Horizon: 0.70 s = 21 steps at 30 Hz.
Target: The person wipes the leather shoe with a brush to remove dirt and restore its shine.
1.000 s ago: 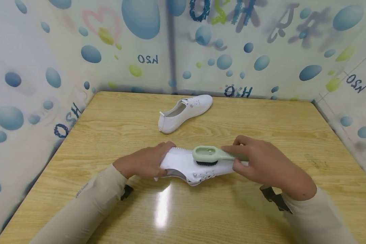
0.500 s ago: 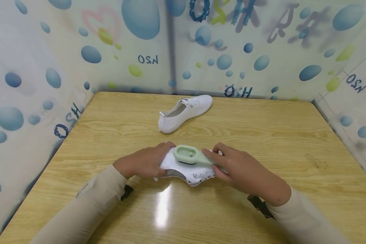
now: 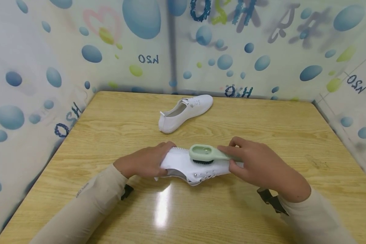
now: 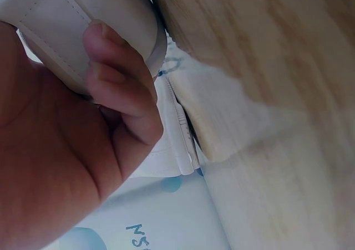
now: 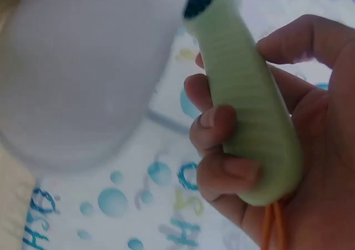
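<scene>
A white lace-up shoe [image 3: 180, 160] lies tipped on its side on the table, its opening facing the person. My left hand [image 3: 146, 160] grips it by the heel, and the left wrist view has the fingers curled over the stitched heel [image 4: 58, 31]. My right hand [image 3: 260, 164] holds a light green brush [image 3: 203, 153] by its handle, with dark bristles against the shoe's upturned side. In the right wrist view the fingers wrap the ribbed handle [image 5: 249, 111], and an orange cord [image 5: 273, 225] hangs from its end. The toe is partly hidden behind the right hand in the head view.
A second white shoe [image 3: 186, 113] stands upright farther back on the wooden table [image 3: 125, 115], toe pointing right. Walls [image 3: 183, 44] patterned with blue and green drops rise behind the table and at both sides.
My right hand has swept the brush left along the shoe toward the heel, then back right to mid-shoe. The left hand and both shoes have stayed in place.
</scene>
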{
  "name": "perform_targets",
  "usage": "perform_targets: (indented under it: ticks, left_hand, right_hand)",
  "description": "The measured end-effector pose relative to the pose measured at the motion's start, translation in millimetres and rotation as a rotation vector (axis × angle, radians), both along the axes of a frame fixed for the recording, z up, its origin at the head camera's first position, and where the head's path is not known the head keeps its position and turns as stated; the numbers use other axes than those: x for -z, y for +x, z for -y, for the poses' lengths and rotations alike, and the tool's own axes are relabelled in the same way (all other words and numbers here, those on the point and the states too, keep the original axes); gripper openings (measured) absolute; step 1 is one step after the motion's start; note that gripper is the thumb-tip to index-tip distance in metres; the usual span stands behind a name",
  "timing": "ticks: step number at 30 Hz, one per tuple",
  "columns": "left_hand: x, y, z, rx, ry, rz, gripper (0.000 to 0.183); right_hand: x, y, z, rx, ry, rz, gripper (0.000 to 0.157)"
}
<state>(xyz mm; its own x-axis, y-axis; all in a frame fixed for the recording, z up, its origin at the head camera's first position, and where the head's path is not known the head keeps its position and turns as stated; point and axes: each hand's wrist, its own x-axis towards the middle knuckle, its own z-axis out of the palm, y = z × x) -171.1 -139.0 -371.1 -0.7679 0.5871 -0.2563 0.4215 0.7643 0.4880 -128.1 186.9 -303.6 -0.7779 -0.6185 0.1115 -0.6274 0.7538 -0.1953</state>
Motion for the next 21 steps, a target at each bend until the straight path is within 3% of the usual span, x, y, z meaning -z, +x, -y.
perform_targets:
  ticks: [4, 10, 15, 21]
  left_hand:
    - [0.5, -0.4, 0, -0.002, 0.001, -0.001, 0.078]
    - [1.3, -1.7, 0, -0.002, -0.004, 0.0, 0.08]
    - [2.5, -1.3, 1, 0.001, -0.005, -0.006, 0.078]
    - [2.1, -0.7, 1, -0.002, -0.003, -0.006, 0.077]
  right_hand:
    - [12.1, -0.7, 14, -0.048, 0.024, -0.009, 0.045]
    - [24.1, 1.3, 25, -0.1, -0.015, -0.096, 0.049]
    - [19.7, 0.0, 20, -0.069, 0.001, -0.061, 0.045]
    - [2.7, -0.9, 4, 0.008, -0.011, -0.026, 0.04]
